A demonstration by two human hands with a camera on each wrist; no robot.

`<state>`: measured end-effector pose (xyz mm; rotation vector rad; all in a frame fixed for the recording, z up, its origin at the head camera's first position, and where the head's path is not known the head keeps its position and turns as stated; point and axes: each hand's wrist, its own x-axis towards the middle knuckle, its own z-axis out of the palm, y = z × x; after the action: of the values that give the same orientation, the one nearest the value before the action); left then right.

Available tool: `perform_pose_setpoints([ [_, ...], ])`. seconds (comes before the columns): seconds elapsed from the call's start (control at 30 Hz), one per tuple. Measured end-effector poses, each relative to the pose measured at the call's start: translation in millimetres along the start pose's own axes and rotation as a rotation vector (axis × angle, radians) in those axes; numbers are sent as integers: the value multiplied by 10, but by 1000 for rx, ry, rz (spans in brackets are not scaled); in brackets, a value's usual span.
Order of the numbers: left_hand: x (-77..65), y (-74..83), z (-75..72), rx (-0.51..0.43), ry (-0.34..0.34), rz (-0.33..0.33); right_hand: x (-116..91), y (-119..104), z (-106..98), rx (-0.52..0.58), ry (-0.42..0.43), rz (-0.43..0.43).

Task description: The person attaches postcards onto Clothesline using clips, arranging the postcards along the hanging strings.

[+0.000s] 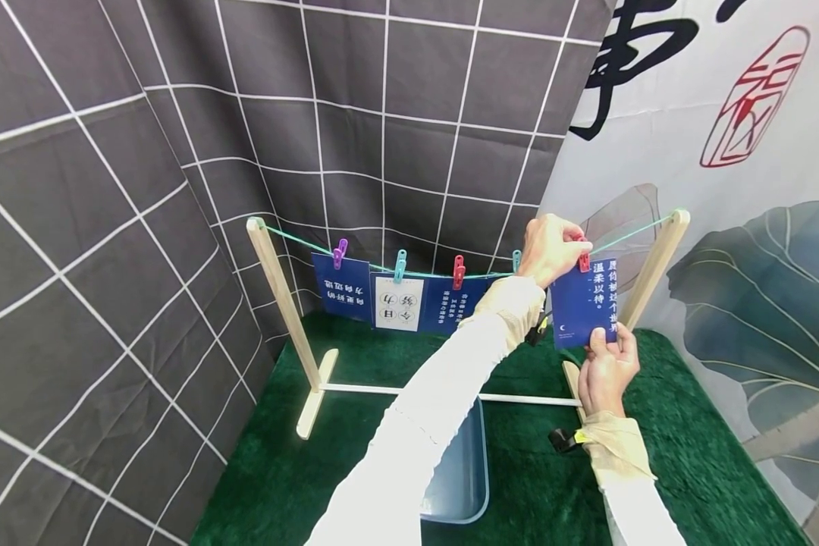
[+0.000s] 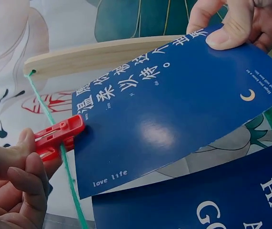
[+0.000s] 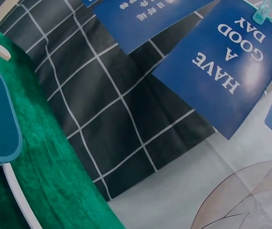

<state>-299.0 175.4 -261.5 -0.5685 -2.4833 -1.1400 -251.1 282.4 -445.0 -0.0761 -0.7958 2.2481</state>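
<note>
Between thumb and fingers, my left hand (image 1: pixel 551 246) pinches a red clothespin (image 2: pixel 59 136) at the green line (image 2: pixel 74 191). The clothespin's tip meets the top edge of a blue card (image 2: pixel 159 129) with white characters and a small moon; how firmly it bites is unclear. Lower down, my right hand (image 1: pixel 607 371) pinches the same card (image 1: pixel 573 311) near its bottom corner, thumb on the printed face. To the left hangs another blue card reading HAVE A GOOD DAY (image 3: pixel 226 62), under a teal clothespin (image 3: pixel 263 12). In the head view my left arm partly covers that area.
Farther left on the line hang a blue card (image 1: pixel 344 292), a white-panelled card (image 1: pixel 399 303) and another blue card (image 1: pixel 444 299). Wooden posts (image 1: pixel 283 303) (image 1: pixel 655 265) hold the line. A blue basin (image 1: pixel 474 470) sits on the green cloth (image 1: pixel 259 470).
</note>
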Motion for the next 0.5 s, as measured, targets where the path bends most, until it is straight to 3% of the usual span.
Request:
perform_pose_setpoints([
  [0.2, -3, 25, 5, 50, -22, -16, 20, 19, 31, 6, -10, -18],
  [0.5, -22, 18, 23, 131, -26, 27, 5, 32, 20, -12, 0, 2],
])
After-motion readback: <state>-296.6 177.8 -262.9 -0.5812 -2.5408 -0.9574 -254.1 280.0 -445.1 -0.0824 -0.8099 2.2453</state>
